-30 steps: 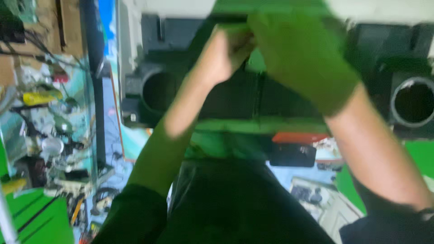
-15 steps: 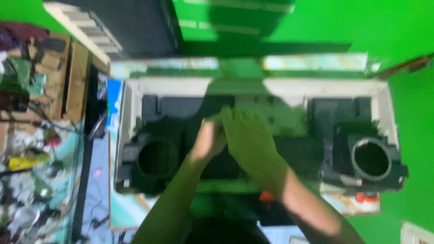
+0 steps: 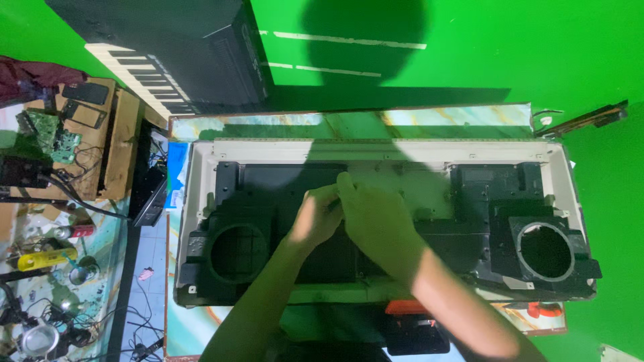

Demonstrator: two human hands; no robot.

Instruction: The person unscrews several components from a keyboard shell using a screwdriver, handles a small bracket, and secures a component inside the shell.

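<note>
Head view: both hands [image 3: 355, 218] on keyboard chassis [image 3: 382, 167]

An electronics repair workshop — circuit boards [image 3: 47, 134], tangled wires [image 3: 40, 315], an opened keyboard chassis [image 3: 376, 221].

Both bare forearms stretched forward and converging; left hand [image 3: 315, 218] curled with fingers bent, right hand [image 3: 376, 218] palm-down, touching it at fingertips.
</note>
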